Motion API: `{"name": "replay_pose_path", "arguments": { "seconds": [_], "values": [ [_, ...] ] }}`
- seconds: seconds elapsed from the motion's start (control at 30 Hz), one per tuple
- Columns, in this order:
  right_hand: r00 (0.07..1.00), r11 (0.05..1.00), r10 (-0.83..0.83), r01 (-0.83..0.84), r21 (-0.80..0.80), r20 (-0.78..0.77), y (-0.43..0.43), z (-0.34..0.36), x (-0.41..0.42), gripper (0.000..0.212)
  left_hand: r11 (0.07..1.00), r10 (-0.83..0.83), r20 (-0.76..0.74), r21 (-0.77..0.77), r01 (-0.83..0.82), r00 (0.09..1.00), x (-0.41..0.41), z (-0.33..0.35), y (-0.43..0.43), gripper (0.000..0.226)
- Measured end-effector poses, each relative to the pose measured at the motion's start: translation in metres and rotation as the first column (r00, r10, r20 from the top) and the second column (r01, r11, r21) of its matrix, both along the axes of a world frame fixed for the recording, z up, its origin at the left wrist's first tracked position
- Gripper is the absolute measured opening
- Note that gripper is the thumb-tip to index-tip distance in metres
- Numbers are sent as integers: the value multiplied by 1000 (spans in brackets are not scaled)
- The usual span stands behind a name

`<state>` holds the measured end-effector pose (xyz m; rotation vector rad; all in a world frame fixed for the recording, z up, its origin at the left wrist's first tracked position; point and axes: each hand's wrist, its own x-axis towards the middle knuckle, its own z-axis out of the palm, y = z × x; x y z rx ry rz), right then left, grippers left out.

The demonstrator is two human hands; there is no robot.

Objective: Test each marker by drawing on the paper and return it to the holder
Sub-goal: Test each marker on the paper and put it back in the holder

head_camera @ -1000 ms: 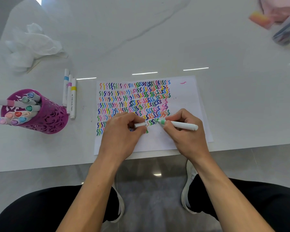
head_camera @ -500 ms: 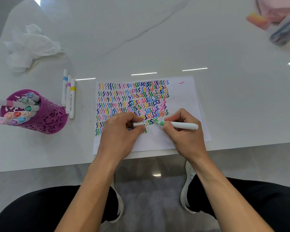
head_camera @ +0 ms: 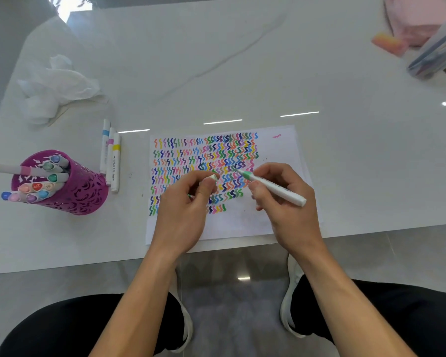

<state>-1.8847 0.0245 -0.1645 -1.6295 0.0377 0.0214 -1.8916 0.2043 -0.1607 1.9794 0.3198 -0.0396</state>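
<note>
The sheet of paper [head_camera: 276, 155] lies at the near edge of the table [head_camera: 345, 163], in front of the seated person. Left of it, three loose markers [head_camera: 110, 155] lie side by side, and further left stands the marker holder [head_camera: 88, 194], with markers in it. Behind the holder, towards the far left, sits a crumpled tissue [head_camera: 59, 83]. Over the paper, the left hand [head_camera: 188, 210] pinches a cap [head_camera: 211, 178], and just right of it the right hand [head_camera: 286, 204] grips a marker [head_camera: 273, 188]. A clear case [head_camera: 435, 55] lies at the far right corner.
</note>
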Motion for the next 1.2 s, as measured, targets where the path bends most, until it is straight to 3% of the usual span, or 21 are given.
{"name": "replay_pose_path", "arguments": {
  "seconds": [0.27,0.77,1.0,1.2],
  "values": [
    [998,987,63,-58,152,-24,3,5,-1,15,999,-40,6,-13,40,999,-1,-1,-6,33],
    [991,990,102,-93,106,-82,-1,3,0,3,975,-166,20,-145,167,986,-2,1,-6,23],
    [987,984,99,-78,162,-126,-1,5,-1,19,967,-187,36,-169,191,982,-3,1,-9,20],
    [983,973,130,-101,206,-131,-1,6,-2,19,965,-137,60,-217,146,989,-8,1,-13,20]
  ]
}}
